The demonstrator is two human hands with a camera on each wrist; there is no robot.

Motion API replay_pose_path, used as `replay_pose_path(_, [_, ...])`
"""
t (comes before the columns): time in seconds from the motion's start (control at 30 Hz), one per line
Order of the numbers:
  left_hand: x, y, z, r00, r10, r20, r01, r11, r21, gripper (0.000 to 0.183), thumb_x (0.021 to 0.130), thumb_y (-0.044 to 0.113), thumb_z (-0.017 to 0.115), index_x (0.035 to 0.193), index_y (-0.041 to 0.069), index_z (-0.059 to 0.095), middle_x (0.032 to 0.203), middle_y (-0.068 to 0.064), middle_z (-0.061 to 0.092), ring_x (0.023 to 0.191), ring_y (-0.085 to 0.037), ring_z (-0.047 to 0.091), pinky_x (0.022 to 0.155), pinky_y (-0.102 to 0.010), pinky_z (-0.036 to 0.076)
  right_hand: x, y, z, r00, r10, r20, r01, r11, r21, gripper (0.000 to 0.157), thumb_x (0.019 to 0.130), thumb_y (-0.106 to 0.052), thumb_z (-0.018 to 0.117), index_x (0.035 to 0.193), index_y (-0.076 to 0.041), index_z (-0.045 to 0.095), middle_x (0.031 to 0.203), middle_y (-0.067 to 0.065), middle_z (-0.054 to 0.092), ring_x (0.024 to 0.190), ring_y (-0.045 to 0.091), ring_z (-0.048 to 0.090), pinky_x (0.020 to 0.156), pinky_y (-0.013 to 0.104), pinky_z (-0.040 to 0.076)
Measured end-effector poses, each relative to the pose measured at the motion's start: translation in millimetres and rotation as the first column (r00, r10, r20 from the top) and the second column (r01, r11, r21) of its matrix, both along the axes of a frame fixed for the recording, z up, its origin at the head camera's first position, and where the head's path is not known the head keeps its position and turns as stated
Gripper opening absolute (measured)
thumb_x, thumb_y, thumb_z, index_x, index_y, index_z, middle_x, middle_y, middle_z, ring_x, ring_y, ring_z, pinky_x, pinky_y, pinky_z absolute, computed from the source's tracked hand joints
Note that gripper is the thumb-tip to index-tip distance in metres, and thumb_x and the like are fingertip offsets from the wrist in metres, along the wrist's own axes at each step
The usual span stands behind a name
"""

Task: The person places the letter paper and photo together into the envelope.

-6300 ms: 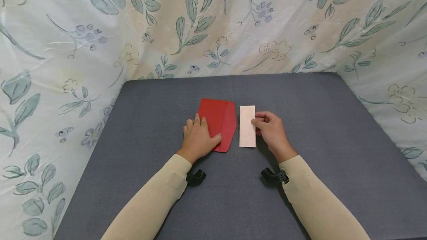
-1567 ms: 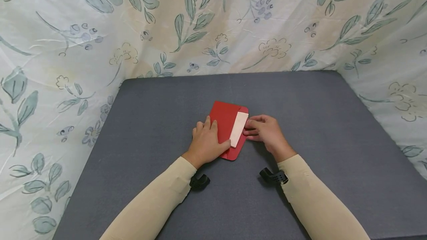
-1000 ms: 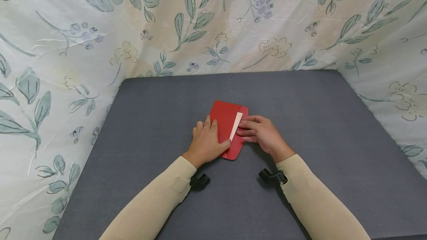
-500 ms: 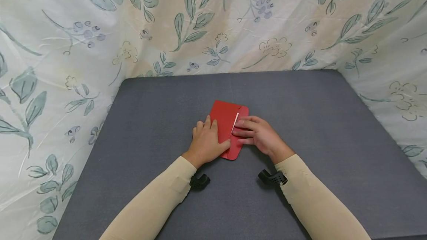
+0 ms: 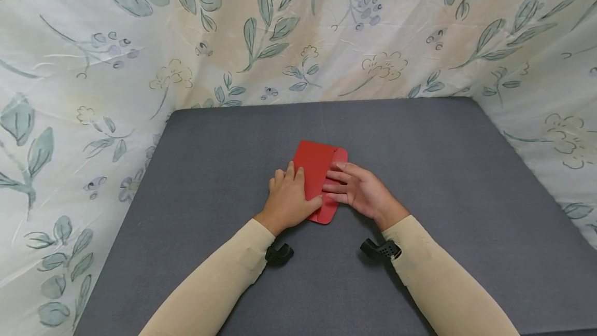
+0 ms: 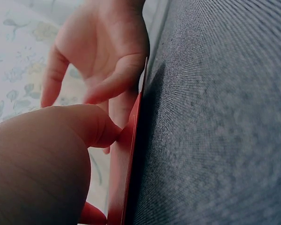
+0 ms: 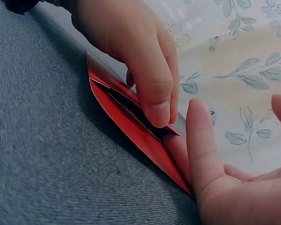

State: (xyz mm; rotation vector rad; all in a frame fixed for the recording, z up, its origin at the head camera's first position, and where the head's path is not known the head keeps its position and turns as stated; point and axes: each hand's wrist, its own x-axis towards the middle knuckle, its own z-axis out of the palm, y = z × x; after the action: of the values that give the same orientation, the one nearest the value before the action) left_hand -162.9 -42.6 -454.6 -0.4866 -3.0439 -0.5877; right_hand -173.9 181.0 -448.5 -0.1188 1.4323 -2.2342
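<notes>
A red envelope (image 5: 314, 158) lies tilted on the table, its flap (image 5: 341, 155) spread out to the right. My left hand (image 5: 285, 200) rests on the envelope's lower left, fingers spread and thumb pressing near the pocket's edge. From the right, my right hand (image 5: 368, 191) reaches over the flap with extended fingers and an upturned palm, gripping nothing. In the right wrist view, the pocket of the envelope (image 7: 136, 133) gapes, and a right fingertip (image 7: 175, 145) reaches its mouth. The pale paper strip is out of sight.
A dark grey cloth-covered table (image 5: 224, 159) spreads around both hands. Behind and at the sides hangs a floral curtain (image 5: 326, 30). Each wrist wears a black camera band, such as the right band (image 5: 380, 249).
The pale strip lay beside the envelope, then on its flap, and slid left into the pocket until hidden. My right hand followed it left, its fingers straightening. Lately the left hand has stayed put.
</notes>
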Motion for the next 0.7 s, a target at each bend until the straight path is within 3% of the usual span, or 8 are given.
replay_pose_path(0.2, [1.0,1.0,0.0,1.000,0.020,-0.004,-0.020,1.000,-0.013,0.088,0.096,0.052,0.065,0.163,-0.002,0.046,0.169,-0.029,0.034,0.129,-0.038,0.044,0.104,-0.054,0.037,-1.0,2.5,0.8,0.999,-0.024,-0.048,0.024,1.000,0.000,0.067,0.117,-0.027,0.042,0.169,0.004,0.016,0.171,0.029,0.029,0.149,0.053,0.041,0.101,0.043,0.056])
replay_pose_path(0.47, [-2.7,-2.2,-2.0,0.992,0.126,-0.013,-0.126,0.990,-0.060,0.091,0.096,0.055,0.065,0.163,-0.002,0.045,0.170,-0.029,0.032,0.127,-0.038,0.045,0.104,-0.054,0.037,-5.7,9.4,-0.2,0.985,-0.115,-0.126,0.124,0.990,0.064,0.058,0.116,-0.027,0.048,0.159,0.007,0.031,0.164,0.031,0.040,0.134,0.040,0.062,0.097,0.043,0.058])
replay_pose_path(0.7, [-5.4,-7.2,-3.7,0.979,0.204,-0.027,-0.206,0.976,-0.077,0.092,0.096,0.056,0.066,0.163,-0.003,0.044,0.170,-0.031,0.032,0.130,-0.041,0.045,0.103,-0.056,0.040,-7.3,11.6,-2.5,0.972,-0.162,-0.167,0.180,0.979,0.099,0.050,0.115,-0.026,0.052,0.152,0.007,0.042,0.155,0.031,0.049,0.123,0.033,0.070,0.090,0.038,0.060])
